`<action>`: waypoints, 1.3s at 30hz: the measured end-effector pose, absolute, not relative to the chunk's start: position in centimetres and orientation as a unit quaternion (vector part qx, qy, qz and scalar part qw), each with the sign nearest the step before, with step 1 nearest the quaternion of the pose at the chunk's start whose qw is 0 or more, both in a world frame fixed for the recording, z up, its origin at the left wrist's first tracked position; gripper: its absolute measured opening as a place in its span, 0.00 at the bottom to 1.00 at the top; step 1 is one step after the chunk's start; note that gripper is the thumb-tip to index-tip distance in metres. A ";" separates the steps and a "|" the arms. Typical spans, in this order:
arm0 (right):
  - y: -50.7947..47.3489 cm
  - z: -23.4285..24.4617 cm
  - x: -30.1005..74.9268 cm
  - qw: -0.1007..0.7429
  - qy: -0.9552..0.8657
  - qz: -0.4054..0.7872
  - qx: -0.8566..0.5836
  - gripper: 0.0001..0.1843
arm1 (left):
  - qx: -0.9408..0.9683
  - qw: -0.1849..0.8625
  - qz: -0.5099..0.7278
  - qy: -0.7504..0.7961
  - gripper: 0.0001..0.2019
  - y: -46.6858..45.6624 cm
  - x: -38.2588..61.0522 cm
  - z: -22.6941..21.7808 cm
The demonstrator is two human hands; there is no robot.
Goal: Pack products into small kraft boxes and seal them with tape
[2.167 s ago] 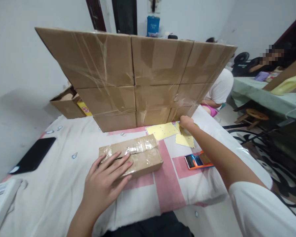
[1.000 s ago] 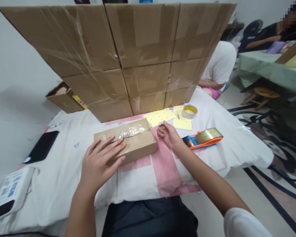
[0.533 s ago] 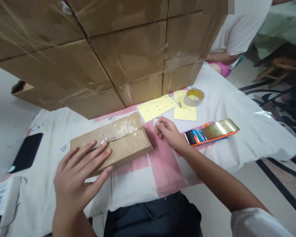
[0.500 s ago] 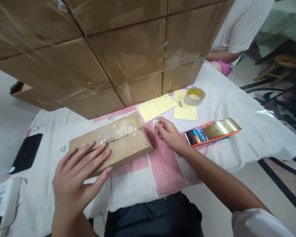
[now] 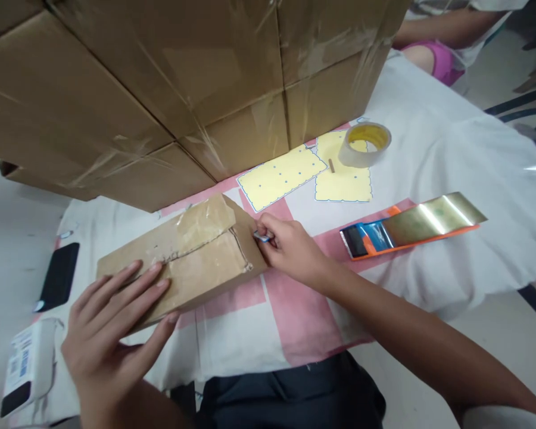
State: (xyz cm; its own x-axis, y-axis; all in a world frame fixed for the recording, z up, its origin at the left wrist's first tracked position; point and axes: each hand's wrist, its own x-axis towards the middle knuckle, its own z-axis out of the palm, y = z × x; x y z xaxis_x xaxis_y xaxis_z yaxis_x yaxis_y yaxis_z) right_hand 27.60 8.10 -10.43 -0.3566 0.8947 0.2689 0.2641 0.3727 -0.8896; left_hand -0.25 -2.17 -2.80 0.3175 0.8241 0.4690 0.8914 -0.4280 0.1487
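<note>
A small brown cardboard parcel wrapped in clear tape lies on the white and pink cloth. My left hand lies flat on its near left end, fingers spread. My right hand is at the parcel's right end, thumb and fingers pinched on a small white sticker with a blue edge, pressed against the box.
A tall wall of taped cardboard boxes stands right behind the parcel. Two yellow sticker sheets, a clear tape roll and an orange tape dispenser lie to the right. A black phone and a white device lie left. Another person sits at the far right.
My right hand came back from the yellow sheets with a small sticker and now holds it against the parcel's right end. The view has tipped downward. My left hand stays on the parcel.
</note>
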 end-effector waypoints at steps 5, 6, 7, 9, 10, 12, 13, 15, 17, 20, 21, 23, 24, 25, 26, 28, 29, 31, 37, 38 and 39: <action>7.7 -9.8 27.9 0.434 -0.711 0.390 -0.393 0.11 | -0.811 0.068 -0.248 -0.525 0.31 -1.6 0.1 -2.7; 7.7 -9.8 27.9 0.444 -0.703 0.386 -0.398 0.11 | -0.811 0.068 -0.249 -0.525 0.31 -1.5 0.1 -2.7; 7.6 -9.9 27.9 0.455 -0.696 0.382 -0.404 0.11 | -0.810 0.067 -0.250 -0.527 0.31 -1.3 0.2 -2.7; 7.7 -10.3 27.9 0.477 -0.678 0.377 -0.413 0.11 | -0.807 0.065 -0.251 -0.531 0.32 -1.2 0.4 -2.8; 7.7 -10.6 27.9 0.489 -0.668 0.377 -0.416 0.12 | -0.806 0.066 -0.254 -0.531 0.32 -1.1 0.5 -2.8; 7.9 -11.1 27.9 0.508 -0.650 0.380 -0.418 0.11 | -0.806 0.066 -0.256 -0.530 0.32 -1.1 0.7 -2.8; 8.0 -11.3 27.8 0.513 -0.644 0.383 -0.419 0.11 | -0.805 0.066 -0.260 -0.530 0.32 -1.2 0.8 -2.8; 8.2 -11.6 27.8 0.517 -0.640 0.384 -0.419 0.09 | -0.801 0.063 -0.267 -0.532 0.32 -1.2 0.9 -2.9; 8.2 -11.7 27.8 0.512 -0.653 0.376 -0.412 0.10 | -0.799 0.058 -0.265 -0.537 0.33 -1.3 0.9 -2.9; 8.1 -11.8 27.9 0.505 -0.688 0.354 -0.382 0.14 | -0.800 0.054 -0.265 -0.535 0.32 -1.3 0.7 -2.8; 8.0 -11.8 27.9 0.506 -0.695 0.348 -0.374 0.15 | -0.801 0.053 -0.269 -0.533 0.32 -1.3 0.6 -2.8; 7.9 -11.9 27.8 0.513 -0.697 0.341 -0.367 0.17 | -0.800 0.047 -0.274 -0.531 0.31 -1.3 0.4 -2.8; 7.9 -12.0 27.8 0.516 -0.695 0.341 -0.366 0.17 | -0.801 0.044 -0.272 -0.532 0.30 -1.3 0.4 -2.8; 7.9 -12.2 27.8 0.518 -0.693 0.341 -0.366 0.18 | -0.801 0.041 -0.270 -0.533 0.30 -1.3 0.3 -2.8; 8.0 -12.3 27.8 0.519 -0.692 0.344 -0.365 0.18 | -0.800 0.039 -0.268 -0.535 0.30 -1.3 0.3 -2.8; 8.2 -12.8 27.8 0.515 -0.697 0.349 -0.356 0.19 | -0.799 0.039 -0.269 -0.536 0.30 -1.3 0.3 -2.9; 8.2 -13.0 27.9 0.511 -0.705 0.348 -0.348 0.19 | -0.799 0.039 -0.271 -0.536 0.31 -1.3 0.3 -2.8; 8.3 -13.4 28.0 0.496 -0.729 0.336 -0.331 0.23 | -0.798 0.039 -0.274 -0.536 0.31 -1.2 0.5 -2.7; 7.4 -13.6 28.3 0.434 -0.797 0.286 -0.306 0.30 | -0.818 0.042 -0.280 -0.502 0.30 -0.3 -0.8 -2.7; 7.1 -13.5 28.3 0.428 -0.806 0.284 -0.293 0.30 | -0.824 0.044 -0.283 -0.489 0.27 0.0 -1.6 -2.9; 6.9 -13.3 28.2 0.425 -0.814 0.282 -0.278 0.30 | -0.829 0.049 -0.289 -0.477 0.23 0.3 -2.5 -3.1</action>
